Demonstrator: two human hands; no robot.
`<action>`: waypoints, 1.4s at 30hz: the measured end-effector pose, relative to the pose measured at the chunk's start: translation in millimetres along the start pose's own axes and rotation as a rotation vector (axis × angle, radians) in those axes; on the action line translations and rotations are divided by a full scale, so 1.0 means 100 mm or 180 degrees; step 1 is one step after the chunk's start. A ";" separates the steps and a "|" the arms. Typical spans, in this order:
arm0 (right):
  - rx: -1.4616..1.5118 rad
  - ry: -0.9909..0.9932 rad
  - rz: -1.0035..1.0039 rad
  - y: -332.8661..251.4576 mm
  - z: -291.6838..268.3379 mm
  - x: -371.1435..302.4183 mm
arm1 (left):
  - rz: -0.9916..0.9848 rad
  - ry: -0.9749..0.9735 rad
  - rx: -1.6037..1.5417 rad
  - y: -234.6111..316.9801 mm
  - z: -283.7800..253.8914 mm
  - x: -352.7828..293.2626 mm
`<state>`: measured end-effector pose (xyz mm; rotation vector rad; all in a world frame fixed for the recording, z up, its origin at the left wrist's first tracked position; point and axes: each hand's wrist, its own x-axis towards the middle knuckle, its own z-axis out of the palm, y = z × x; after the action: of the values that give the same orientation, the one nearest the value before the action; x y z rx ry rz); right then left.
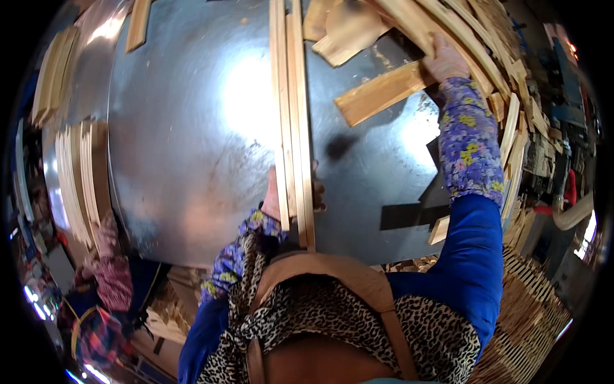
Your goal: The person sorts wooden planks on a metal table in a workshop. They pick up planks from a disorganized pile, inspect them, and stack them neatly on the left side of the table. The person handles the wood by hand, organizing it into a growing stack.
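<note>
My left hand (274, 200) is wrapped round a few long, narrow wooden strips (292, 115) near their close end. The strips lie side by side, pointing away from me over the metal tabletop (185, 128). At the far right, my right hand (446, 61) grips the edge of a long, pale wooden strip (412, 25) at a pile; some of its fingers are hidden. Just beside that hand, a short flat board (384, 93) lies at a slant, one end by the wrist.
More strips and offcuts (511, 77) are heaped along the right edge. Another person's hand (105, 237) touches a stack of strips (80, 179) at the left. A single board (137, 25) lies at the far left, and stacked slats (524, 320) stand at lower right.
</note>
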<state>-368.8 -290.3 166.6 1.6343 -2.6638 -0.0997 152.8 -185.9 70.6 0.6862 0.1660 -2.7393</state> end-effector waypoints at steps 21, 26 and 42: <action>0.4636 -0.1113 0.0705 -1.33 0.47 -2.44 | 0.0775 -0.0157 0.0112 -0.36 -0.67 -1.25; 0.3784 -0.1082 0.0088 -2.43 -0.16 -2.99 | 0.0690 -0.0609 0.0295 -0.22 -1.07 -1.57; 0.5882 -0.1822 0.0806 -4.20 0.09 -3.97 | 0.1705 0.0142 -0.0069 -0.18 -1.67 -1.99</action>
<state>184.6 -125.7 139.6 1.1202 -3.1475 2.9421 387.0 -83.9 19.6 0.6709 0.0156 -2.2090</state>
